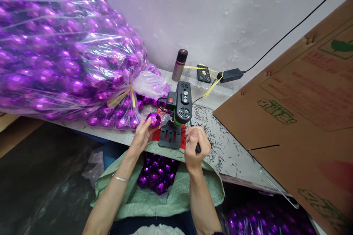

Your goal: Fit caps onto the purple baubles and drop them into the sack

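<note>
Between its fingers my left hand (143, 132) holds a shiny purple bauble (153, 119), just left of a small black bench machine (183, 103). A clear plastic piece sits between the bauble and the machine. My right hand (197, 142) is wrapped round the black-gripped lever handle (198, 148) on the machine's right side. The machine has a red switch and a slotted black base plate (169, 137), standing over something red on the table. Below, an open green woven sack (129, 200) lies across my lap with several purple baubles (154, 180) inside.
A big clear bag of purple baubles (66, 54) fills the left. Behind the machine stand a dark bottle (179, 65), a black power adapter (231, 75) and a small black panel (203, 73). Small black bits (217, 139) litter the table; a cardboard box (298, 117) leans at right.
</note>
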The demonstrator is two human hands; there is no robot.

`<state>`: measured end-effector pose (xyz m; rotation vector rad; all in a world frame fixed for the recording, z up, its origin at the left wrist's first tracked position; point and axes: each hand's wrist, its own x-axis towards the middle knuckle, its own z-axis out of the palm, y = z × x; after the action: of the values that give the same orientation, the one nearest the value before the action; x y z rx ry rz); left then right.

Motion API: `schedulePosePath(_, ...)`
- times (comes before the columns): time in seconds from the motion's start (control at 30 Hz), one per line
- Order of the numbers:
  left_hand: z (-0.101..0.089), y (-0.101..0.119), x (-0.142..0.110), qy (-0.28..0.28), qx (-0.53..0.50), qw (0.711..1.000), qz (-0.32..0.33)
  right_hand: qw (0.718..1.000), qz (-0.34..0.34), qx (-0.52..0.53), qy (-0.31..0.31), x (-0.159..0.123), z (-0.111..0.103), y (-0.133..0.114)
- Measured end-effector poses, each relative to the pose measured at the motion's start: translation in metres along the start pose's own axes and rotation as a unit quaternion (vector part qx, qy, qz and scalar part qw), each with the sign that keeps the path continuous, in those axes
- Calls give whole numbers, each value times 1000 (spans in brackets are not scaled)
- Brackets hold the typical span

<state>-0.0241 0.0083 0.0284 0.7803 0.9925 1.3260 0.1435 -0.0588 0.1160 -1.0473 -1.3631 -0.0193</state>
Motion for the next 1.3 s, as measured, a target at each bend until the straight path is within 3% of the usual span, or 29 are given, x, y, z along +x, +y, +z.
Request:
schedulePosePath(0.07, 4, -10, -16, -10, -40, 997, -69, 1000, 7, 0, 0, 4, 0, -2)
schedulePosePath(0.17, 11, -28, -24, 2, -12, 997, -79, 1000, 6, -4, -2, 7, 0, -3)
schedulePosePath(0.33, 18, -48, -20, -19, 156, 987, 24, 1000, -2, -10, -9, 7, -1, -2)
schedulePosePath(0.5, 22, -51, -19, -30, 358, 923, 141, 1000, -17, -20, -6, 3, -2, 0)
schedulePosePath(0.63, 26, -56, -19, -46, 428, 877, 213, 1000, -20, -18, -9, 1, -2, 1)
schedulePosePath(0.77, 31, -67, -19, -56, 447, 856, 253, 1000, -14, -19, -13, -1, -4, 2)
schedulePosePath(0.97, 31, -80, -18, -45, 439, 858, 263, 999, -12, -37, -21, -12, -6, 5)
schedulePosePath(1.3, 30, -81, -18, -38, 444, 851, 278, 996, -79, -44, 5, -53, 4, 41)
